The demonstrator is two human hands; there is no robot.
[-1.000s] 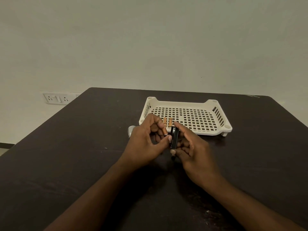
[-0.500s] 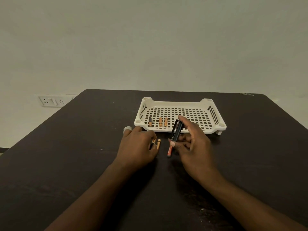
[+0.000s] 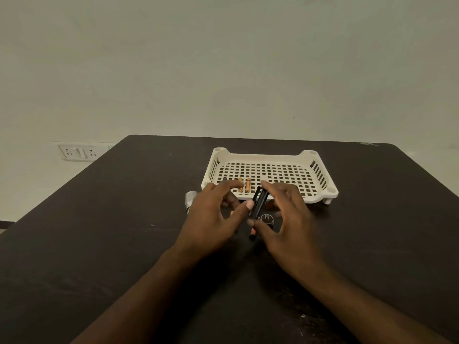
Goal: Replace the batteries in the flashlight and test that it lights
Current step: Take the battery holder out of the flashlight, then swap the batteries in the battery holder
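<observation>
Two hands meet near the tray [image 3: 269,157] on the bench [image 3: 99,244]: right hand [image 3: 285,219] grips the black holder [image 3: 258,203], left hand [image 3: 213,217], fingers loosely curled, touches it with the thumb.

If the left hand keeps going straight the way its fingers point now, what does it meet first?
Probably the black battery holder held by the right hand: the left hand reaches rightward and its thumb tip looks at or touching it. Depth is unclear.

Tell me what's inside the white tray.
Two orange batteries lie in the tray at its front left. The left hand covers anything further left.
</observation>
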